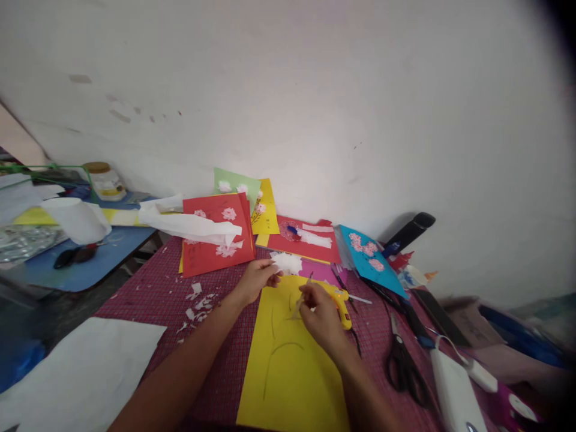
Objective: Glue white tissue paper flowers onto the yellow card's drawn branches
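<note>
Yellow paper, marked with dark curved lines, lies on the checked cloth directly under the person's two hands. The right hand is over its upper part, thumb and fingers pinched together on a slim stick, too blurred to name more closely. The left hand is at the sheet's top left corner, its fingers curled close together beside a ragged white paper piece; whether they pinch its edge, I cannot tell.

Just beside the right hand lies a yellow glue gun, partly hidden by it. Beyond the sheet are a purple paper and a red card with white strips and a blue pen on it. To the left, a stack of red cards carries pink paper flowers, with a long white strip across it and a green card behind. Paper scraps are scattered nearer, left of the yellow sheet.

On the right, a blue card bears pink flowers, and black-handled scissors lie nearer the person. Well apart, on a blue table, stands a white roll.
</note>
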Demonstrator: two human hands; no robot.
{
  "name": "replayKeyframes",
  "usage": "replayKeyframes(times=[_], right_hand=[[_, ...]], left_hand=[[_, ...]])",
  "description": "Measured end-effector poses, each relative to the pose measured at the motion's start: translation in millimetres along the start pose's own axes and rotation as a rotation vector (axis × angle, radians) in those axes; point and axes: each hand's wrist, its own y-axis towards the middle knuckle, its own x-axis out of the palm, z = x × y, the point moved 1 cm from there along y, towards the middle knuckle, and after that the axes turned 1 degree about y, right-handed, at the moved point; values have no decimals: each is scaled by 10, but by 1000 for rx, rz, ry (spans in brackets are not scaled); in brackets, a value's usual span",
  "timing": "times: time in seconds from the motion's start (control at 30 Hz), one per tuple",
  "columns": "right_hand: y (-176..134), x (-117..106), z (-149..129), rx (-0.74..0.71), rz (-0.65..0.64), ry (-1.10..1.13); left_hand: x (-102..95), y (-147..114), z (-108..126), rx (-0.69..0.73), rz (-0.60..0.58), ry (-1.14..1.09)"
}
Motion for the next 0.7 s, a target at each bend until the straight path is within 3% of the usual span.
replayKeyframes(times=[0.13, 0.23, 0.7], right_hand=[[122, -209, 2, -79, 153, 154], [170, -247, 6, -146, 140, 204], [136, -85, 93, -131, 93, 240]], left_hand=[[84, -36, -61, -94, -87, -51], [125, -64, -73, -148, -122, -88], [173, -93, -98, -207, -160, -87]])
